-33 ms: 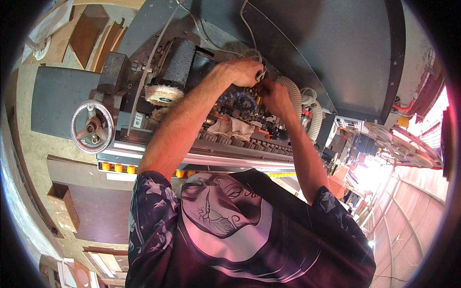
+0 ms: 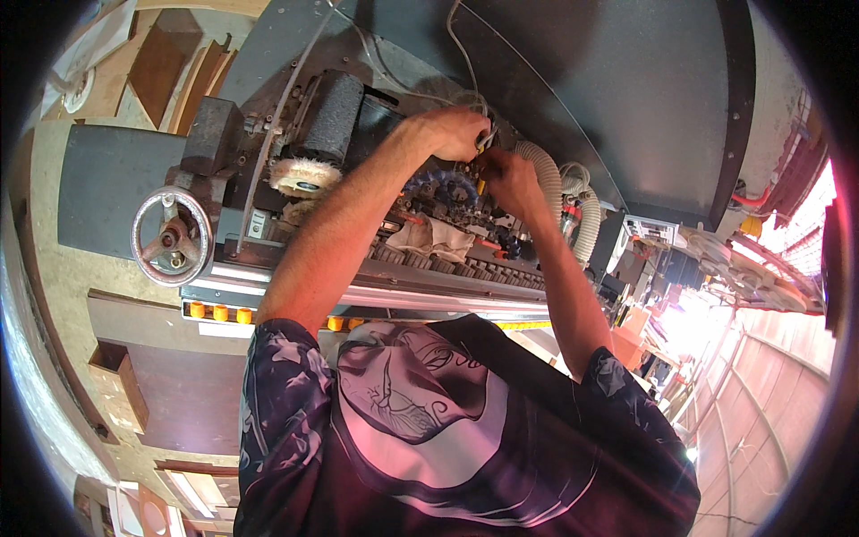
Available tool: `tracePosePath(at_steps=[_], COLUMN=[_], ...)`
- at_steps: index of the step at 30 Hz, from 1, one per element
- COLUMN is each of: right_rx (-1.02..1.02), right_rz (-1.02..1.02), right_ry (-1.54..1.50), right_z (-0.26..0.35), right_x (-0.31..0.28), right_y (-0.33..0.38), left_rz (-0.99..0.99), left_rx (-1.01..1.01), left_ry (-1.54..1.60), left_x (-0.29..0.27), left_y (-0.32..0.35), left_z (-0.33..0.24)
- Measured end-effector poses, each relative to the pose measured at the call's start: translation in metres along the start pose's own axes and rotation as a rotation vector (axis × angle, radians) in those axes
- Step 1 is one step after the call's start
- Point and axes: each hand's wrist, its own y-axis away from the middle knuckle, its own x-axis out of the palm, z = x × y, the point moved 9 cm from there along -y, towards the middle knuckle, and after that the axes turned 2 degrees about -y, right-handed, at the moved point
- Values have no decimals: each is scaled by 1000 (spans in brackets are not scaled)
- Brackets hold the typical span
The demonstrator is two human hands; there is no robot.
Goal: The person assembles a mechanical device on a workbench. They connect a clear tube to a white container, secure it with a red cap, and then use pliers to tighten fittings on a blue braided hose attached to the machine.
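Both my hands reach deep into an uncovered machine (image 2: 412,286), close together among its cables and fittings. My left hand (image 2: 455,132) is closed, its fingers bent around something beside a thin pale cable (image 2: 469,63); what they grip is too small to name. Just to the right and a little nearer, my right hand (image 2: 514,182) has its fingers curled inward, also closed on something hidden behind them. A small yellow part (image 2: 480,187) shows between the hands. Below them lie a coiled blue hose (image 2: 447,183) and a crumpled pale cloth (image 2: 429,240).
A ribbed grey hose (image 2: 541,170) rises right of my hands. Left stand a dark motor (image 2: 331,116), a fluffy buffing wheel (image 2: 304,177) and a metal handwheel (image 2: 172,237). A large dark cover (image 2: 617,98) stands behind. Orange knobs (image 2: 220,312) line the near edge.
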Motion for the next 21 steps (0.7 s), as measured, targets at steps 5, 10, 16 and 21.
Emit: tracePosePath(at_steps=[5, 10, 16, 21], right_rx=[-60, -59, -66, -221], right_rz=[-1, 59, 222, 189], right_ry=[98, 182, 368, 537], right_z=[4, 5, -13, -28], right_x=[3, 9, 31, 48], right_y=[-3, -13, -28, -22], left_rz=[-30, -67, -123, -111], left_rx=[27, 31, 69, 63], left_ry=[-31, -21, -79, -37], left_x=[-1, -2, -3, -2], left_y=[-4, -7, -9, -10], left_z=[2, 6, 5, 4])
